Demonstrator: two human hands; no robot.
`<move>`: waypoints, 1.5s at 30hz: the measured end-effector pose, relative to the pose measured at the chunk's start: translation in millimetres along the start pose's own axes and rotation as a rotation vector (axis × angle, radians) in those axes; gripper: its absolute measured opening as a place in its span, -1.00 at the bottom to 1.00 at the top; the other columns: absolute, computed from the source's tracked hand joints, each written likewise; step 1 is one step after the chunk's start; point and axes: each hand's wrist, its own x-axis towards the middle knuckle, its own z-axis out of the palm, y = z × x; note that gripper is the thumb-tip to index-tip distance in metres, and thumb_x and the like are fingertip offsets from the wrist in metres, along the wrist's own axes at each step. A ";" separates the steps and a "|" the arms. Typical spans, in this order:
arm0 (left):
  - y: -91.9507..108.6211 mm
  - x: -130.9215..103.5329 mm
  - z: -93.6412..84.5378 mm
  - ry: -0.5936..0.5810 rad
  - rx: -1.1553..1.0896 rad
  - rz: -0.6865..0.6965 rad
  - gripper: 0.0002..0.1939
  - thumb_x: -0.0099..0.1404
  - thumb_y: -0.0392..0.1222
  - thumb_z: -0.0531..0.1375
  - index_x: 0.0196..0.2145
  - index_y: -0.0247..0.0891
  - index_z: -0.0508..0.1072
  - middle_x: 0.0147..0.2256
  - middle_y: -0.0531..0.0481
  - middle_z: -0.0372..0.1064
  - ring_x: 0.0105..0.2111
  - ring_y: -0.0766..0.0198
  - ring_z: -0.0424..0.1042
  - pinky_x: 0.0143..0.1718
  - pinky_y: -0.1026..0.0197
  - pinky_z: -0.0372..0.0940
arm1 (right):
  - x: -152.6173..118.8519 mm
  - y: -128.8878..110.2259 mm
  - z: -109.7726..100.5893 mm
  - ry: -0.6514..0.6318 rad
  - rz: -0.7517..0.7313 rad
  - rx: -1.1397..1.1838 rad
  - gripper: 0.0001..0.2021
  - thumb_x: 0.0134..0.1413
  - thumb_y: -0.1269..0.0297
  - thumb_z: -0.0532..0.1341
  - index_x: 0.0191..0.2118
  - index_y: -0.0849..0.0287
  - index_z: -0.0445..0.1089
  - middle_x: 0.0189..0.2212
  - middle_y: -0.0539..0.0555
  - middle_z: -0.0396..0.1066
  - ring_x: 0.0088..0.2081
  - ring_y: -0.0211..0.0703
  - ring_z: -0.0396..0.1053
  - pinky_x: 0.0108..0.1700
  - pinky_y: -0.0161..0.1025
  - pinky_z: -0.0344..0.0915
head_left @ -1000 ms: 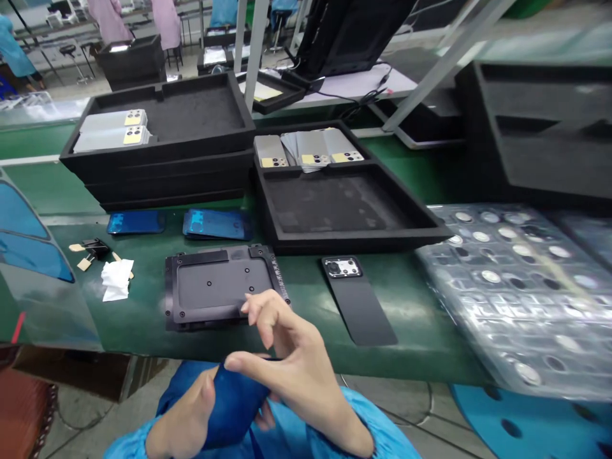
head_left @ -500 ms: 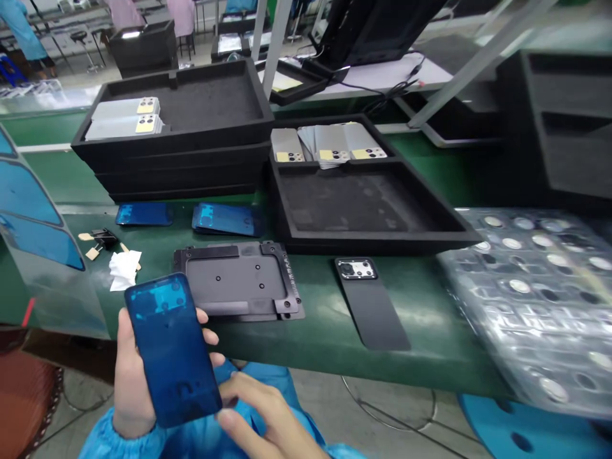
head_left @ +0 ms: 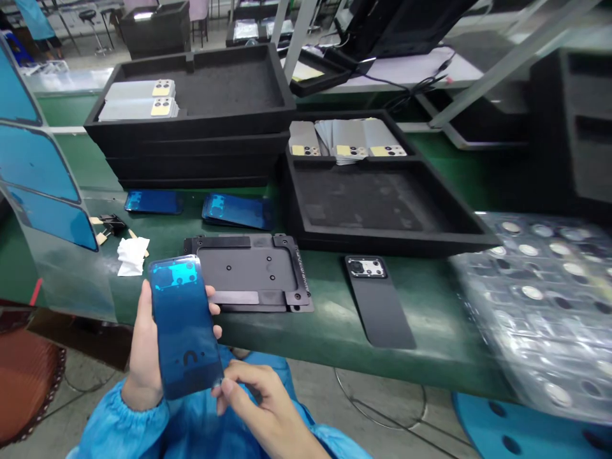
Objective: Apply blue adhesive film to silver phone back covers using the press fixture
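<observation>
A blue, film-covered phone back cover is held upright and slightly tilted over the table's front edge. My left hand wraps round it from behind, thumb along its left side and fingertips showing at its right. At the lower right corner my right hand pinches with thumb and forefinger; whether it grips the film or the cover itself I cannot tell. Behind it lies a dark metal fixture with a shallow recess. To the right rests a dark grey phone back cover with a camera cutout.
Two small stacks of blue covers, left and right, lie behind the fixture. Stacked black trays and another black tray hold silver covers. Clear blister trays are at right, a crumpled tissue at left.
The blue cover and my left hand have turned more upright. My right thumb and forefinger have closed together at its lower corner. The camera view has shifted slightly.
</observation>
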 end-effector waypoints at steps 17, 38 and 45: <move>0.7 -4.1 11.6 0.182 0.109 0.015 -0.16 0.45 0.30 -0.26 -0.10 -0.45 0.58 -0.40 -0.21 0.56 -0.52 0.04 0.56 -0.50 0.09 0.45 | 5.7 3.0 -1.9 -0.039 -0.018 0.065 -0.46 0.38 -0.06 0.09 -0.44 0.17 0.62 -0.48 0.10 0.61 -0.38 -0.16 0.53 -0.23 -0.31 0.37; 2.3 0.7 8.0 0.072 0.101 0.025 -0.16 0.46 0.29 -0.25 -0.10 -0.47 0.58 -0.36 -0.22 0.58 -0.46 0.05 0.60 -0.45 0.10 0.50 | 4.9 7.4 4.1 -0.033 0.045 0.119 -0.43 0.35 -0.17 0.06 -0.43 0.18 0.54 -0.48 0.11 0.63 -0.38 -0.12 0.57 -0.15 -0.22 0.47; 3.9 0.7 2.2 0.017 0.107 0.031 -0.16 0.46 0.29 -0.25 -0.06 -0.46 0.57 -0.33 -0.23 0.59 -0.43 0.04 0.61 -0.44 0.09 0.52 | 5.6 7.5 5.5 -0.035 0.061 0.130 -0.41 0.34 -0.19 0.06 -0.42 0.18 0.55 -0.46 0.12 0.64 -0.36 -0.11 0.58 -0.16 -0.24 0.46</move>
